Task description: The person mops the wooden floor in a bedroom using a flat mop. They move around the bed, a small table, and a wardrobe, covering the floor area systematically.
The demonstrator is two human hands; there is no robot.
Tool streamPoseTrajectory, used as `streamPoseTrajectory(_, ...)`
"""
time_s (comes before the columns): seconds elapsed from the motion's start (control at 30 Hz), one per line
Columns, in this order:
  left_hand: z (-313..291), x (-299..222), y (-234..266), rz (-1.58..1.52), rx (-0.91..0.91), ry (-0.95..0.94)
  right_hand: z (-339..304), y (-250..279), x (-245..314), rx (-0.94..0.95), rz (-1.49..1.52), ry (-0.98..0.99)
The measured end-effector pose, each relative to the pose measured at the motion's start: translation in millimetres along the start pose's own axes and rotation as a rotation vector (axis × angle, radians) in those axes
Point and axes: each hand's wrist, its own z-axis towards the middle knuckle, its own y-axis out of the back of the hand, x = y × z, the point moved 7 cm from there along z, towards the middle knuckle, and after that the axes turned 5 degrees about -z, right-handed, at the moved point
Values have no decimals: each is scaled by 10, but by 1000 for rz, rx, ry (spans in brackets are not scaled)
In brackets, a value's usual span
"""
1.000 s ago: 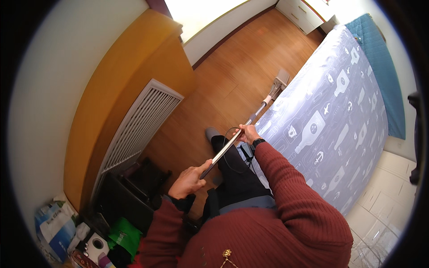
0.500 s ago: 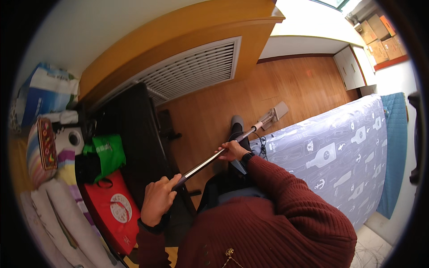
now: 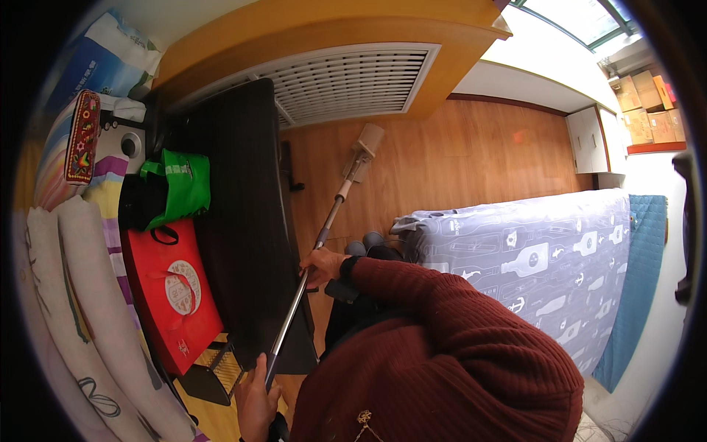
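Note:
A mop (image 3: pixel 294 308) with a silver and grey pole slants from the lower left up to its flat beige head on the wood floor. My right hand (image 3: pixel 324 267) wraps around the middle of the pole, with a dark band at the wrist. Lower down, near the bottom edge of the view, my left hand (image 3: pixel 258 401) grips the pole's upper end; its thumb points up along it. The mop head lies beyond my shoes, between the black table and the bed.
On the left stands a black table (image 3: pixel 239 214) with a red gift bag (image 3: pixel 166 295) and a green bag (image 3: pixel 184 188) beside it. A bed with a grey patterned sheet (image 3: pixel 515 258) is at right. A vent grille (image 3: pixel 353 81) and a white cabinet (image 3: pixel 587 140) are farther off.
The mop head has swung left and away across the floor, toward the vent wall. Both hands moved with the pole, my left one down toward the lower edge. The view has shifted.

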Motion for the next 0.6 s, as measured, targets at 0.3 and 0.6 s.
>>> streamPoseTrajectory(0.3,-92,-294,84,-53,91,56,-439,-12,-182,-289,688,-210)
streamPoseTrajectory(0.6,1107,-1273,-634,97,158,-418,-1423,1807,-1021,-585,921,-45)
